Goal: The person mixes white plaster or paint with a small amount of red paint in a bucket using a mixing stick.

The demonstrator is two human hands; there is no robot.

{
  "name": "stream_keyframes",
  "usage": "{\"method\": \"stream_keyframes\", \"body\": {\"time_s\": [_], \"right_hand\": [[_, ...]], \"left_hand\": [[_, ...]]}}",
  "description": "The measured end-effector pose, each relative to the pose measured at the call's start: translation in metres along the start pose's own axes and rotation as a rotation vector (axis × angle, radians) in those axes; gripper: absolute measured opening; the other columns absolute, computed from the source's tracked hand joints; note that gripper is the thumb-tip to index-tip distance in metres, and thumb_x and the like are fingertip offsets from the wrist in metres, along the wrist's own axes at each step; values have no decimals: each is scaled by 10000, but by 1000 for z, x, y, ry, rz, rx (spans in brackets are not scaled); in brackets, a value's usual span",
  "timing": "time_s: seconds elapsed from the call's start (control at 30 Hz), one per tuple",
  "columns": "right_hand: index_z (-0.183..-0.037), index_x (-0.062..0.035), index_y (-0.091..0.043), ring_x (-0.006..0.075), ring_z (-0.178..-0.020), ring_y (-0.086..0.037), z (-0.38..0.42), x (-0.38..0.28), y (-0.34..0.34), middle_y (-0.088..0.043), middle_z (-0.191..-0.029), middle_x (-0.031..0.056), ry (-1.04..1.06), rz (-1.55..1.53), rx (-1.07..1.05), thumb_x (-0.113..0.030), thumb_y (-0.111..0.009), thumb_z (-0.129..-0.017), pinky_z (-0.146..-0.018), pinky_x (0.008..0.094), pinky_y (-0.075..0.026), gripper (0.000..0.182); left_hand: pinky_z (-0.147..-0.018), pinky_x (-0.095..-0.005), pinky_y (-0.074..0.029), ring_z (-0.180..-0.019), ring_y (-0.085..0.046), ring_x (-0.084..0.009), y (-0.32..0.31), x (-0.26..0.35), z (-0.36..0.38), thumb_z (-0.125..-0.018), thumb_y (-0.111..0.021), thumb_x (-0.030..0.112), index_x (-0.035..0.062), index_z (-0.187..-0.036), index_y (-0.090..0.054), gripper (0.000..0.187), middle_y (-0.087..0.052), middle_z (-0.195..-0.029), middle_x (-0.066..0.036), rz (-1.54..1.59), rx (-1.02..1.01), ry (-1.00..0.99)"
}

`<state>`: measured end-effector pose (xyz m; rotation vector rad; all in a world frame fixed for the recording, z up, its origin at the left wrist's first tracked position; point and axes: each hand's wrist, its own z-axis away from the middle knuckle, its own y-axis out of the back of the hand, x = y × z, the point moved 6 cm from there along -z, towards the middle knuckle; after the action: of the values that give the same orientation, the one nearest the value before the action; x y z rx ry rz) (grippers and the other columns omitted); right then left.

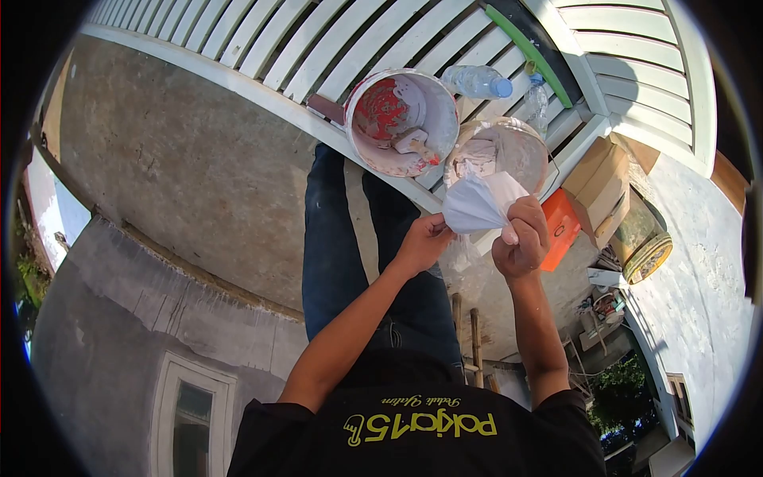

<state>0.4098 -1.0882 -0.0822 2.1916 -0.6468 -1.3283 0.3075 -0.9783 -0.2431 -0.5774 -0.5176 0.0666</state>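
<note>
A white cone, of paper or thin sheet, is held between my two hands, its wide end toward the upper left. My left hand pinches its lower left edge. Wrapped round the narrow, gathered end is my right hand, closed in a fist. Just behind the cone stands a round tub with whitish paste in it. To the left of that tub, a white bucket with red stains holds a paint-smeared tool.
Both containers rest on a white slatted bench. Behind them lie plastic bottles and a green strip. An orange box, a cardboard box and a stained bucket stand to the right.
</note>
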Motion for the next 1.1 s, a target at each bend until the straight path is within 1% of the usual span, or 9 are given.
{"method": "stream_keyframes", "body": {"time_s": [0.17,0.27,0.37,0.4,0.53,0.73,0.8,0.9,1.1], "right_hand": [[-812,8,-493,234,-577,-510,8,-7,15,-573,-767,118,26,2,26,-208,-677,-924,-486,325,-401,305],[-806,0,-485,218,-535,-492,14,-11,32,-575,-760,113,40,37,11,-247,-661,-943,-460,319,-382,333],[-800,-4,-482,206,-507,-477,17,-12,52,-579,-757,107,29,79,-5,-263,-654,-950,-440,312,-366,346],[-798,-5,-482,204,-505,-477,17,-11,58,-581,-757,105,19,89,-2,-261,-655,-950,-436,309,-364,344],[-786,-2,-496,201,-513,-484,26,10,75,-580,-753,104,-32,133,47,-190,-687,-918,-435,305,-367,299],[-790,-25,-569,237,-570,-554,56,79,63,-608,-771,100,-108,217,-61,-20,-738,-779,-477,331,-430,169],[-795,-38,-579,248,-602,-577,69,103,55,-619,-777,94,-112,262,-83,-25,-750,-767,-498,337,-449,173],[-792,-50,-582,241,-638,-598,78,135,42,-615,-770,78,-106,299,-91,-62,-769,-765,-523,343,-468,189],[-795,-82,-582,214,-674,-606,98,179,11,-567,-775,41,-168,331,-120,-176,-749,-823,-565,349,-489,194]], "left_hand": [[-870,-223,-464,-958,-591,-59,0,8,-7,-981,-578,49,-28,-1244,-613,277,-683,-1056,-16,-30,17,-30],[-922,-238,-460,-1059,-601,-105,3,7,-9,-994,-583,101,-24,-1296,-580,327,-658,-1186,-71,-110,17,-77],[-978,-271,-454,-1193,-569,-169,10,0,-5,-1000,-586,153,-7,-1340,-552,377,-572,-1351,-133,-152,146,-30],[-1013,-312,-451,-1284,-516,-222,11,10,0,-1007,-575,190,5,-1366,-533,406,-480,-1453,-165,-177,131,-60],[-987,-313,-473,-1235,-552,-205,20,47,14,-1009,-571,170,-5,-1280,-608,325,-538,-1398,-157,-295,116,-183],[-941,-308,-491,-1115,-616,-175,29,111,20,-962,-633,97,-19,-1130,-692,212,-653,-1244,-137,-383,193,-348],[-917,-299,-499,-1065,-630,-160,30,123,19,-919,-678,51,-20,-1085,-711,183,-674,-1197,-127,-451,198,-417],[-913,-289,-509,-1050,-627,-156,30,133,19,-925,-668,30,-28,-1079,-693,166,-650,-1224,-150,-597,147,-434],[-853,-284,-517,-967,-643,-138,45,144,7,-913,-694,61,2,-1049,-681,149,-680,-1154,-123,-606,224,-351]]}}
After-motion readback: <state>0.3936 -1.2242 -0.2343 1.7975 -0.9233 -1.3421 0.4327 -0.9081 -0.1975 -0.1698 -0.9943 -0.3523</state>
